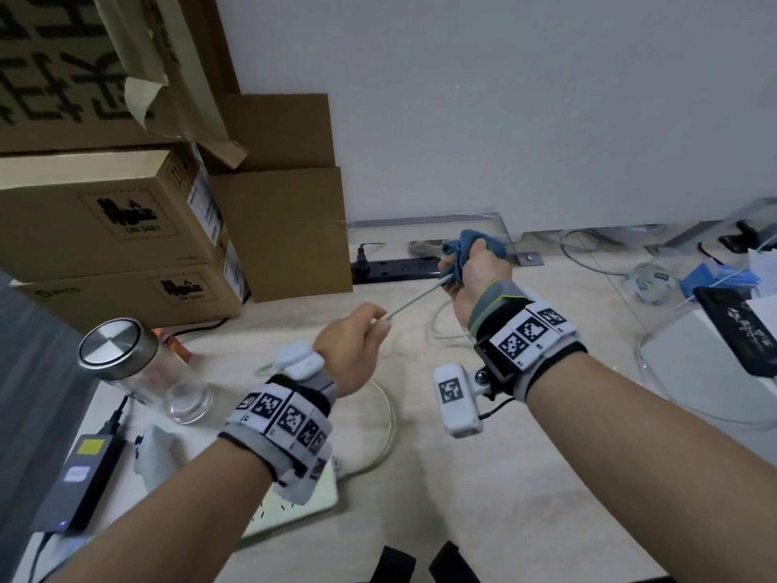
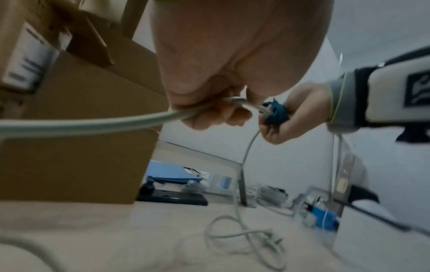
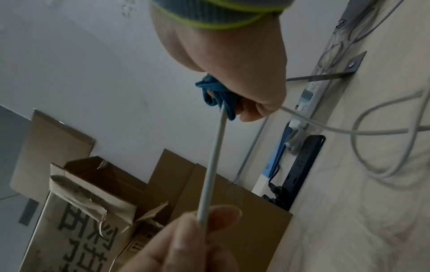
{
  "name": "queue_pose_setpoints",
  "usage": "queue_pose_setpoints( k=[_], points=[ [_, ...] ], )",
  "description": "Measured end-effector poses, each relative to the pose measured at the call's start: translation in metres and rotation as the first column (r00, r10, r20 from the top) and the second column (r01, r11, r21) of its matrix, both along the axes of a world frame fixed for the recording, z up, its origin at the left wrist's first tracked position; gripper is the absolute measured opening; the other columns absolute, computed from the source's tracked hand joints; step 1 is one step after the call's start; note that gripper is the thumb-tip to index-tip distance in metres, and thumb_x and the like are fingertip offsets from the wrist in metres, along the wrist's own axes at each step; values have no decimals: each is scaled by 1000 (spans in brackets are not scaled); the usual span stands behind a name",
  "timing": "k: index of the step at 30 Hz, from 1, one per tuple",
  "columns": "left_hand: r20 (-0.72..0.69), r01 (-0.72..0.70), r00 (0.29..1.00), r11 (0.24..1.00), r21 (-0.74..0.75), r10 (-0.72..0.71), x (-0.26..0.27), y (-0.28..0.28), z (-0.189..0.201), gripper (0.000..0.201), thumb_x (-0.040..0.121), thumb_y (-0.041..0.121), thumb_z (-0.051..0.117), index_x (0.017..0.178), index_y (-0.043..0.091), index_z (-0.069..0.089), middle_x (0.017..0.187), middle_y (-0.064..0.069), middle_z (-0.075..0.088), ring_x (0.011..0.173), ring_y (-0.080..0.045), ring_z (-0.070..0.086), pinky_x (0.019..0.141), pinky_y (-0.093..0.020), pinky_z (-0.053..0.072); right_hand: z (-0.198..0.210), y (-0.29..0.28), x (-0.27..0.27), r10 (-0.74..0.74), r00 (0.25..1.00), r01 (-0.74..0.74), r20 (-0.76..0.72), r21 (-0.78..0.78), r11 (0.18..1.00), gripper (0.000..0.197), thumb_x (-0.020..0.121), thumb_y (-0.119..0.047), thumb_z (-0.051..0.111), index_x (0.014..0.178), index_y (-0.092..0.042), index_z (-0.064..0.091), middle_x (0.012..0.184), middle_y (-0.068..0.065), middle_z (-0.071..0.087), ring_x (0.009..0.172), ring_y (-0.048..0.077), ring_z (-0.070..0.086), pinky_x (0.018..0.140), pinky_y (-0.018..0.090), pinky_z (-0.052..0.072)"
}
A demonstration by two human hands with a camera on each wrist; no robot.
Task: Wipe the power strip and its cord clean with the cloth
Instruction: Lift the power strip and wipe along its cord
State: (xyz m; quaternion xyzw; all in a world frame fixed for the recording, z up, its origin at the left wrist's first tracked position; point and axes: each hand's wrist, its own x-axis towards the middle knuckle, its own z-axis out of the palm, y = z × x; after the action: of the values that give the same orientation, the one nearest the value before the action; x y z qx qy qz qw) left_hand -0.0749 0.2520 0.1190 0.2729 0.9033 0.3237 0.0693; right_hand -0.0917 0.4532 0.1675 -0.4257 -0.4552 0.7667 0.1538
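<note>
Blue cloth (image 1: 466, 252) is bunched in my right hand (image 1: 477, 273), fingers closed round the pale cord (image 1: 414, 297) — its taut stretch runs down-left to my left hand (image 1: 357, 342), pinching it above the table (image 1: 546, 456) — so wiping follows that line.

Blue cloth (image 1: 466, 250); pale grey-white cord (image 1: 414, 297); black strip (image 1: 395, 269); brown boxes (image 1: 105, 216); wristbands (image 1: 532, 332) checkered black-and-white; tabletop (image 1: 525, 477) seemingly light wood.
</note>
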Motion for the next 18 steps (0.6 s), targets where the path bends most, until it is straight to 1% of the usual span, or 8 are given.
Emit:
queue_pose_setpoints(
  k=[4,6,8,9,11,13,14,18],
  points=[
    [0,-48,999,999,20,48,2,22,10,29,101,26,35,91,19,62,74,8,56,74,-21,54,64,-28,32,-5,-12,-2,53,998,-53,28,-12,999,40,100,-37,35,73,-11,51,60,3,58,52,16,56,47,24,46],
    [-31,-37,999,999,-32,36,2,33,16,28,100,24,36,83,19,57,76,-1,60,77,-28,58,64,-31,34,-14,-39,6,175,983,-179,61,53,983,37,98,-38,39,85,-8,54,79,8,61,69,24,62,64,35,53],
    [-69,-20,997,998,-61,16,1,43,21,25,99,21,37,78,16,48,81,-11,63,78,-35,57,63,-33,34,-18,-63,19,285,952,-298,114,122,947,37,98,-37,42,109,-4,53,100,13,59,93,30,61,86,44,52],
    [-84,-12,996,999,-53,8,1,43,21,26,99,23,38,75,17,44,79,-13,63,75,-36,57,61,-33,32,-19,-68,22,308,942,-325,133,142,935,36,98,-36,42,112,-5,52,104,13,58,98,31,59,91,45,50],
    [-123,7,992,999,-42,-12,1,37,16,36,100,35,36,66,22,38,65,-4,58,64,-32,53,56,-33,30,-15,-64,22,316,936,-339,158,148,929,27,98,-33,43,100,-8,52,93,13,60,86,30,61,81,42,53],
    [-143,33,989,998,-59,-41,2,28,9,49,98,47,33,57,21,35,50,4,45,52,-27,45,50,-34,31,-10,-51,20,275,953,-286,124,87,954,24,100,-29,42,88,-11,50,73,9,58,62,22,59,54,32,52],
    [-146,52,988,997,-56,-60,3,24,5,53,97,50,31,54,20,34,47,3,40,48,-25,42,49,-34,32,-8,-46,19,245,964,-252,103,54,966,26,101,-27,40,84,-11,50,68,7,55,56,19,56,47,29,47],
    [-123,146,982,989,1,-145,8,3,-2,53,93,50,29,51,19,29,43,2,30,42,-17,31,48,-32,23,2,-26,17,121,990,-123,72,26,992,34,102,-26,39,75,-9,48,62,7,52,51,18,51,50,30,41]
  ],
)
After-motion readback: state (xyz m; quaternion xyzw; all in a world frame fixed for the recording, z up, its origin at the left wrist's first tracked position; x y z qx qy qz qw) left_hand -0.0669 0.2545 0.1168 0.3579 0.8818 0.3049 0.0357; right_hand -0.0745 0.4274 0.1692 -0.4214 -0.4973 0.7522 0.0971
